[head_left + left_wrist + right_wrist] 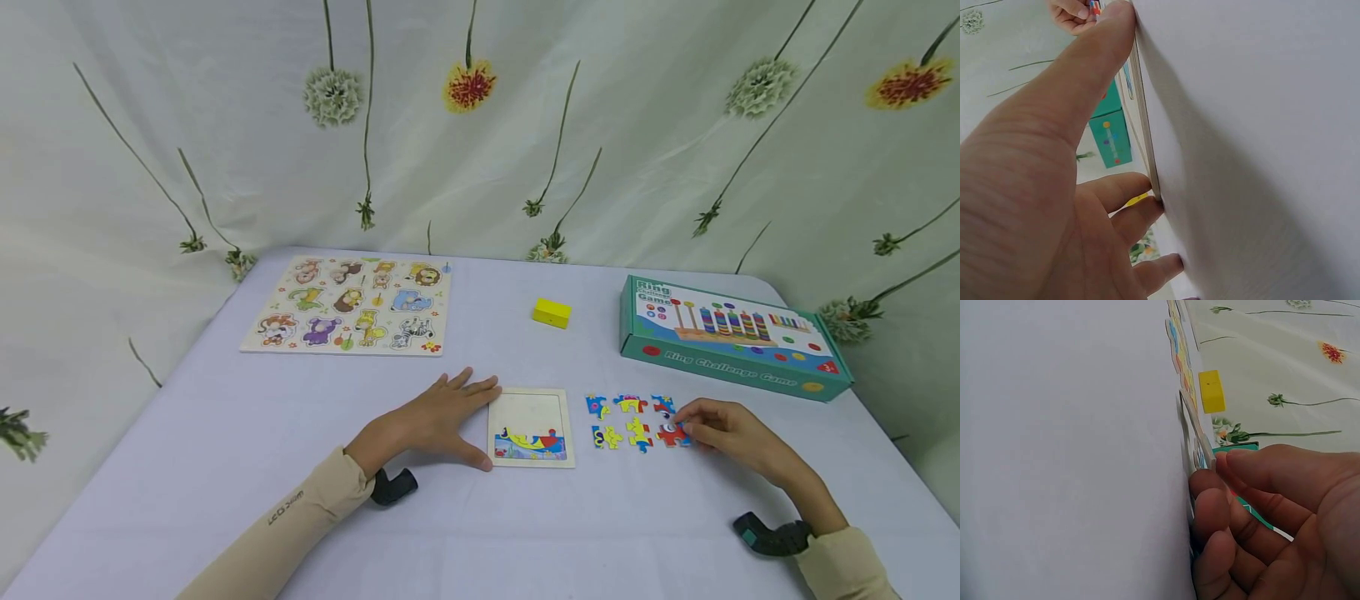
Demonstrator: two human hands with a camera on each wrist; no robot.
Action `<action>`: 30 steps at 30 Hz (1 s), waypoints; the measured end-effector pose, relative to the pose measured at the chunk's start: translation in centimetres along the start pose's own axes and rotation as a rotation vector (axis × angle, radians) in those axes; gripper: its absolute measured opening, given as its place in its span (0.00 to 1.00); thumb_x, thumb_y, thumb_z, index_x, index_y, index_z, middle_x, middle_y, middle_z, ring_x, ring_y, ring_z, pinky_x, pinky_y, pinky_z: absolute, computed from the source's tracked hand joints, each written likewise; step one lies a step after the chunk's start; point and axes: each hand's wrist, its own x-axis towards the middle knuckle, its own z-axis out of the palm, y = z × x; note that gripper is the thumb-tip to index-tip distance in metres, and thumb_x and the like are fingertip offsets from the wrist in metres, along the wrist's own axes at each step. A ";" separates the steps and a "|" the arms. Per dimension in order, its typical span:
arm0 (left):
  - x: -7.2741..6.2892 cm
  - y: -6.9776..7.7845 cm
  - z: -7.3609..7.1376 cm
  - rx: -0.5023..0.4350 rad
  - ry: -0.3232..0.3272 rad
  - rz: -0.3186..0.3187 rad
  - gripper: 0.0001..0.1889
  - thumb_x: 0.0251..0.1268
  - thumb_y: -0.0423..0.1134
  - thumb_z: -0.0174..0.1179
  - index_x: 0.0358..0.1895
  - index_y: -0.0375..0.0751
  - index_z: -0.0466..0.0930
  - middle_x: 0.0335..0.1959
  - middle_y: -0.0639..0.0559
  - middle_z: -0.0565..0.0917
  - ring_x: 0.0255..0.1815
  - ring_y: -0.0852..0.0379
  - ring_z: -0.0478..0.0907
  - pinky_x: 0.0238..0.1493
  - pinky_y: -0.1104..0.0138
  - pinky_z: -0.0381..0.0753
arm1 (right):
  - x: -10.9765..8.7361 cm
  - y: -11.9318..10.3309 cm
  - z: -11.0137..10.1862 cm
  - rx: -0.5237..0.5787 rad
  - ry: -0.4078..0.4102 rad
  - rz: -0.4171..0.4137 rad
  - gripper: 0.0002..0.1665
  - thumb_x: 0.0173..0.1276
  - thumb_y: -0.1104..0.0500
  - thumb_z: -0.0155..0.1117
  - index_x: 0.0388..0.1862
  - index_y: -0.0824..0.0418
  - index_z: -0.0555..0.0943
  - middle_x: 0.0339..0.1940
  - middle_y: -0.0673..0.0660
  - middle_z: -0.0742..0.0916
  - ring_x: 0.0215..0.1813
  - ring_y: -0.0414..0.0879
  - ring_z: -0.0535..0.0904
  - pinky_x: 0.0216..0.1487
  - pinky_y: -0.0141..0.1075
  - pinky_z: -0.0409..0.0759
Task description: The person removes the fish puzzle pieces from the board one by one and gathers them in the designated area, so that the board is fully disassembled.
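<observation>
My left hand (441, 418) lies with spread fingers against the left edge of a square wooden puzzle tray (528, 410), thumb at its lower corner and fingertips at the upper one. Assembled picture pieces (529, 447) fill the tray's lower strip. To the right of the tray, several loose jigsaw pieces (630, 403) lie in two rows. My right hand (731, 433) pinches a red and blue puzzle piece (666, 435) at the right end of the near row. In the right wrist view that piece (1199, 430) is tilted, one edge raised between thumb and fingers.
A wooden animal puzzle board (352, 306) lies at the back left. A yellow block (552, 313) is at the back middle, and a green Ring Challenge Game box (735, 337) stands at the back right. A floral cloth (480, 167) hangs behind the white table (480, 533).
</observation>
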 end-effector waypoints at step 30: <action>0.1 -0.2 0.1 0.004 -0.008 -0.002 0.54 0.46 0.66 0.68 0.76 0.50 0.53 0.78 0.59 0.50 0.79 0.47 0.36 0.76 0.49 0.36 | -0.2 -0.2 0.2 -0.002 0.032 -0.025 0.15 0.73 0.58 0.55 0.51 0.67 0.77 0.31 0.56 0.80 0.30 0.45 0.75 0.30 0.32 0.77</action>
